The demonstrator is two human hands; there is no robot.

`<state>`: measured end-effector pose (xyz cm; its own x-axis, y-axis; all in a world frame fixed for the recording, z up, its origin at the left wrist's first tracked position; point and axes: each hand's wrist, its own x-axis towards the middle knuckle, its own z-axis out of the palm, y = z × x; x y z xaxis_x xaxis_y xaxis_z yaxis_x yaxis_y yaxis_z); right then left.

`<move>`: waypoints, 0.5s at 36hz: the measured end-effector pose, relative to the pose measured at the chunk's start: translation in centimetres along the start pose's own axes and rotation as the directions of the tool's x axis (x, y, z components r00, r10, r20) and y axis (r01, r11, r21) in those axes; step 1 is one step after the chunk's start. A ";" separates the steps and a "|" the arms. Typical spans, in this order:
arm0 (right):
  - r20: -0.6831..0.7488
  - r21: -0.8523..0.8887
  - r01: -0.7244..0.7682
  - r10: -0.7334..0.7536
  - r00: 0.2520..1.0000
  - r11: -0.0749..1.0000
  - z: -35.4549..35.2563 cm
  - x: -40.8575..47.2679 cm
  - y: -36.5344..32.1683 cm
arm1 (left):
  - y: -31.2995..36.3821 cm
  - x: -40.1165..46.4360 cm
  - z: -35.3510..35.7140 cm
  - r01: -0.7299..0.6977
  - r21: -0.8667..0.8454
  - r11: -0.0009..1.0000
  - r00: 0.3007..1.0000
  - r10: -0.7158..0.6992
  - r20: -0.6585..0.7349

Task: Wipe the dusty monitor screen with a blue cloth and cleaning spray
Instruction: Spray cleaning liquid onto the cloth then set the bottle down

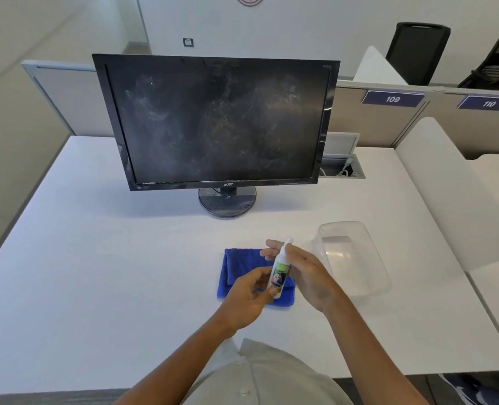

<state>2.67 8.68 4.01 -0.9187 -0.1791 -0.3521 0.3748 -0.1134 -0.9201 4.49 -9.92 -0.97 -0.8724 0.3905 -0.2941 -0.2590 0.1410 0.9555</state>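
Note:
A black monitor [217,121] stands at the back of the white desk [96,273], its screen smeared with pale dust. A folded blue cloth [236,270] lies flat on the desk in front of it. Above the cloth I hold a small white spray bottle [280,268] with a green label, nearly upright. My right hand [304,273] wraps its upper part near the nozzle. My left hand [247,296] pinches its lower end between thumb and fingers.
A clear plastic tub [359,258] sits on the desk just right of my hands. A cable hatch [341,168] lies behind the monitor's right side. Low partitions border the desk; black chairs [417,51] stand beyond them.

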 end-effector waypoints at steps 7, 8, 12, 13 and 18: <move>-0.006 0.174 -0.016 0.017 1.000 0.985 0.5 0.0 2.4 | 0.1 -0.5 0.4 0.019 -0.006 1.000 0.998 -0.018 0.053; -0.035 0.176 -0.005 0.012 0.999 0.984 0.7 0.1 2.7 | 0.0 -0.5 0.4 0.021 0.004 1.000 0.998 -0.021 0.053; -0.161 0.143 0.053 -0.030 0.986 0.988 1.2 0.0 3.8 | -0.6 -0.3 0.0 0.028 0.159 0.987 0.999 -0.032 0.022; -0.189 0.121 0.065 -0.041 0.981 0.991 1.4 -0.1 4.0 | -0.8 -0.3 -0.2 0.044 0.194 0.980 0.999 -0.049 0.021; -0.338 -0.075 0.010 -0.035 0.940 0.997 2.0 -0.4 4.5 | -2.3 -0.9 -1.7 0.158 0.289 0.944 0.986 -0.165 -0.001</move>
<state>4.94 6.27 0.37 -0.9194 0.1661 -0.3566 0.3548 -0.0417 -0.9340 5.16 -12.18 -2.85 -0.8179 0.3611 -0.4479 -0.2631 0.4575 0.8494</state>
